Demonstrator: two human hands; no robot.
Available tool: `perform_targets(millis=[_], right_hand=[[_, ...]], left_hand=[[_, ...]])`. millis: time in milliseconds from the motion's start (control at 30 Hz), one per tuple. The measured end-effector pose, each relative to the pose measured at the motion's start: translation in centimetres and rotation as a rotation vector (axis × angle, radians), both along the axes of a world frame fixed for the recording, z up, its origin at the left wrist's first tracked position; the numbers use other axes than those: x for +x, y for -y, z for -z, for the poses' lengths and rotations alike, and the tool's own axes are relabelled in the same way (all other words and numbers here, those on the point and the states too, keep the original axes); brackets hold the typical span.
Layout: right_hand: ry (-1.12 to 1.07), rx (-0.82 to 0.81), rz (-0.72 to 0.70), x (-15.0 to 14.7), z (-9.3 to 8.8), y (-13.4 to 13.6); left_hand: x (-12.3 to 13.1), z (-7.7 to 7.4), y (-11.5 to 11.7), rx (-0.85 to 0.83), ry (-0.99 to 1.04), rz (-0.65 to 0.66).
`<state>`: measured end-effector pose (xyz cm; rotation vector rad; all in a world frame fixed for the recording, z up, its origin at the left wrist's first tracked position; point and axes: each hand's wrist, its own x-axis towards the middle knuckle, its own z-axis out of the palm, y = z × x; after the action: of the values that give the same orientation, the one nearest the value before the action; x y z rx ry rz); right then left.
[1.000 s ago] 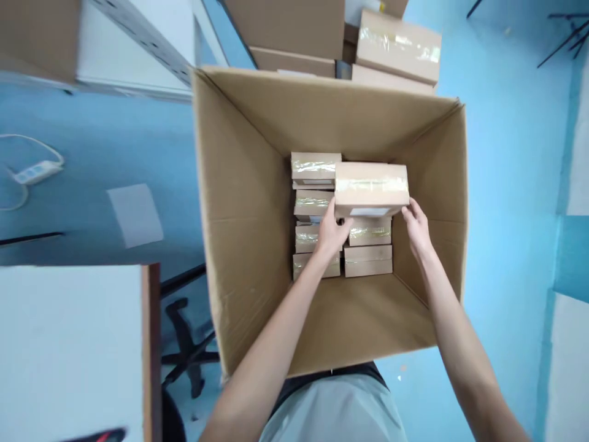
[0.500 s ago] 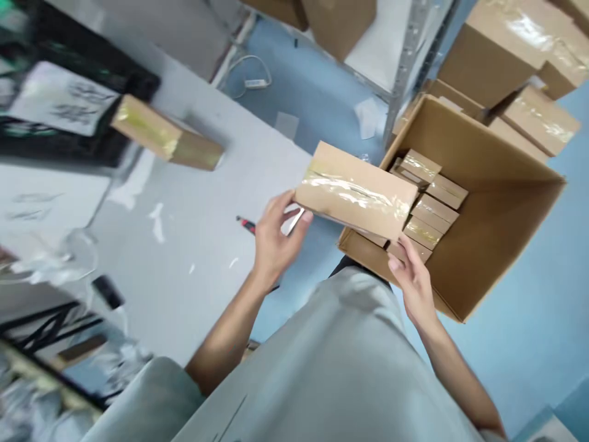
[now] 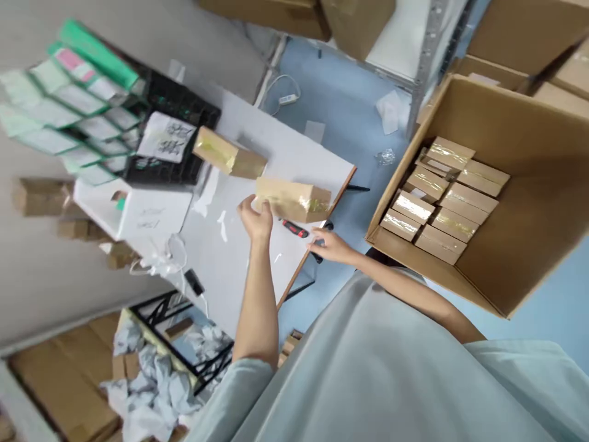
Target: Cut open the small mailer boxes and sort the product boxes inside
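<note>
A taped brown cardboard box [image 3: 289,197] is at the table's right part, resting on it or held just above; I cannot tell which. My left hand [image 3: 257,221] grips its near left end, thumb and fingers around the corner. My right hand [image 3: 335,247] is apart from the box, by the table edge, fingers loosely spread with nothing in them. Between the box and that hand lies a red and black utility knife [image 3: 294,229]. Another taped box [image 3: 230,153] stands behind, close to a black crate [image 3: 172,175].
A large open carton [image 3: 519,202] on the right holds several small taped boxes in rows. Green and white packages [image 3: 83,116] are piled at the left. A white bin [image 3: 151,215] and a charger cable [image 3: 196,282] are on the table [image 3: 234,252]. Metal shelving [image 3: 426,55] stands behind.
The box has moved left from the carton's edge to the table. My right hand has let go of it; my left hand still grips it. The view has shifted, showing more of the left side.
</note>
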<state>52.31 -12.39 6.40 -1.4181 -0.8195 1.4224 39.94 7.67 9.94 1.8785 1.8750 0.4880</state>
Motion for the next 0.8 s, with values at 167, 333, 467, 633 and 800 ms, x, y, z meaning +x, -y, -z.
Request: perform_targets(millis=[167,333,467,633,800], right_hand=[[-0.024,-0.136,0.245,5.7,-0.1,7.1],[-0.040,-0.330,0.609,15.1,3.0,13.4],[-0.002,-0.411,0.794,22.7,7.3,17.3],[0.135,-0.403,0.918,33.2,15.6,19.5],[0.231,-0.471,0.963,43.6,27.4,19.0]], left_hand=[[11.7,4.0,5.2,0.007,0.154,0.634],[27.5,7.9,13.3,-0.118,0.203,1.136],[37.3,11.7,16.5,-0.163,0.212,1.339],[45.0,20.8,17.2,-0.259,0.167,1.300],[50.0,32.6,16.1,-0.340,0.284,1.140]])
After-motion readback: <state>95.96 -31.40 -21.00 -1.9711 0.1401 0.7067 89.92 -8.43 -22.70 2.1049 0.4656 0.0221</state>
